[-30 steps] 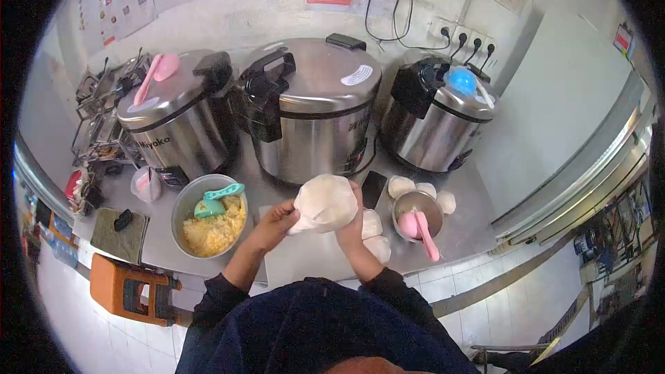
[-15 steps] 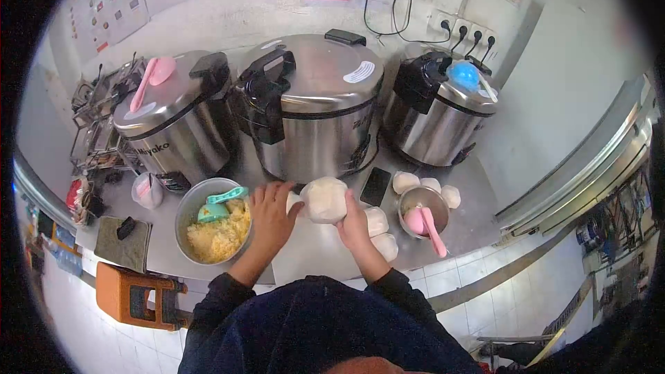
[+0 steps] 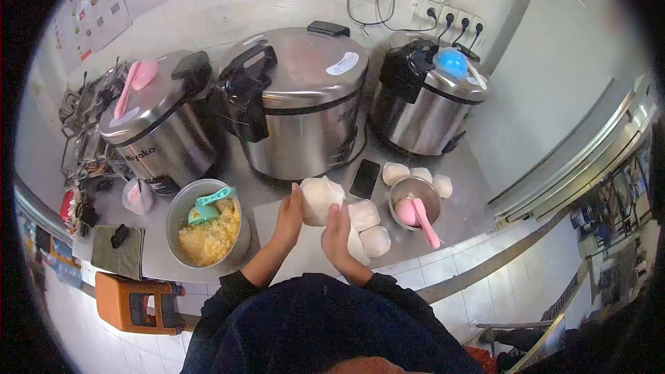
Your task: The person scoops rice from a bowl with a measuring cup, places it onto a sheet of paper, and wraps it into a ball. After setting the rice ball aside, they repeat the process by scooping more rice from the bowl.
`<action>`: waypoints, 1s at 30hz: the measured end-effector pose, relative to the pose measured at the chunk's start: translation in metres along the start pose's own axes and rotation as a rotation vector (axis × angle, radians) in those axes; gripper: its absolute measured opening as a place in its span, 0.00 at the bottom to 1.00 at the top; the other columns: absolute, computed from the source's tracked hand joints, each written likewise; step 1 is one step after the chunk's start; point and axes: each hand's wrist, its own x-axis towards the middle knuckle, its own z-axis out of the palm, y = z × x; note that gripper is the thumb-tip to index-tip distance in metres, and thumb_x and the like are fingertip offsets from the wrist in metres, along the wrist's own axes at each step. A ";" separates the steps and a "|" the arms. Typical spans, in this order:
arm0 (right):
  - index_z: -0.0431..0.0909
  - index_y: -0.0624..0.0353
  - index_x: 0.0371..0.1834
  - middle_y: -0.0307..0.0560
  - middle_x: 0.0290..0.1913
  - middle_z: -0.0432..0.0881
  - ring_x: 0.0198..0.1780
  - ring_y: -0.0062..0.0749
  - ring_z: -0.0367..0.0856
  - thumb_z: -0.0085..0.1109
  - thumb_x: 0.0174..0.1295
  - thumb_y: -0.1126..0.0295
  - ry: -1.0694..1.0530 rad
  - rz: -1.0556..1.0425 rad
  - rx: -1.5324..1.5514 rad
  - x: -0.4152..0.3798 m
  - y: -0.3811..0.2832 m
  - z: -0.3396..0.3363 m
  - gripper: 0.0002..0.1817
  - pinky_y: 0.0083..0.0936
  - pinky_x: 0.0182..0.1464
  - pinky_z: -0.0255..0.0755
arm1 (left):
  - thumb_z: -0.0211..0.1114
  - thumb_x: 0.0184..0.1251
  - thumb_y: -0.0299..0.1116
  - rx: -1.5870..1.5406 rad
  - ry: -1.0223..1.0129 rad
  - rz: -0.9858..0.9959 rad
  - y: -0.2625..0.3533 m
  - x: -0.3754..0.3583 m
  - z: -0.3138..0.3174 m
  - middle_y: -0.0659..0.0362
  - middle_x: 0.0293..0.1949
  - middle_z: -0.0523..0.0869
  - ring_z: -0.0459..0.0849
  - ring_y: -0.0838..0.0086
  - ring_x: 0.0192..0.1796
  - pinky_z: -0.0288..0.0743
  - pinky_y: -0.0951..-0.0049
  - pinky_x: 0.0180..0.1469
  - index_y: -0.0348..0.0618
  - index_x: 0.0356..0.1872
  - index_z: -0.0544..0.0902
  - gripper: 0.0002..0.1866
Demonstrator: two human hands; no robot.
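Observation:
A rounded white paper-wrapped bundle (image 3: 321, 201) is held upright between my two hands, above white paper (image 3: 309, 257) on the steel counter. My left hand (image 3: 288, 220) grips its left side, and my right hand (image 3: 337, 237) presses its lower right with the thumb up. What is inside the wrapping is hidden. Beside my right hand lie two similar wrapped bundles (image 3: 363, 215). Left of my hands stands a metal pot (image 3: 174, 208) of yellow rice (image 3: 210, 241), with a green scoop (image 3: 204, 215) resting in it.
Three large steel rice cookers (image 3: 305, 142) line the back of the counter. To the right, a metal bowl (image 3: 436, 202) holds a pink scoop (image 3: 424, 221), with several wrapped bundles (image 3: 395, 172) behind it. A phone (image 3: 365, 179) lies nearby. A folded cloth (image 3: 118, 256) sits at left.
My left hand has gone from lying open at the bundle's left to gripping its side. The bundle is now held between both hands, and the view has shifted slightly.

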 end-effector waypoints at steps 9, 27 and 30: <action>0.59 0.62 0.54 0.48 0.51 0.66 0.52 0.34 0.67 0.35 0.65 0.53 -0.037 0.518 0.495 0.004 -0.001 -0.027 0.24 0.26 0.51 0.64 | 0.42 0.61 0.60 0.035 -0.207 -0.149 -0.020 0.016 0.009 0.54 0.46 0.75 0.75 0.72 0.44 0.68 0.74 0.44 0.37 0.51 0.70 0.34; 0.69 0.64 0.42 0.47 0.38 0.77 0.41 0.30 0.73 0.50 0.59 0.57 -0.162 0.618 -0.175 0.084 0.105 -0.134 0.20 0.23 0.45 0.65 | 0.45 0.63 0.49 -0.166 0.172 -0.072 -0.106 -0.017 -0.040 0.64 0.36 0.76 0.71 0.77 0.44 0.59 0.70 0.44 0.49 0.39 0.73 0.17; 0.67 0.65 0.43 0.55 0.38 0.76 0.41 0.42 0.74 0.49 0.59 0.58 -0.095 0.431 -0.497 0.067 0.110 -0.131 0.20 0.29 0.45 0.66 | 0.45 0.63 0.48 -0.192 0.257 -0.089 -0.120 -0.028 -0.041 0.65 0.33 0.76 0.72 0.78 0.42 0.58 0.71 0.43 0.49 0.36 0.73 0.16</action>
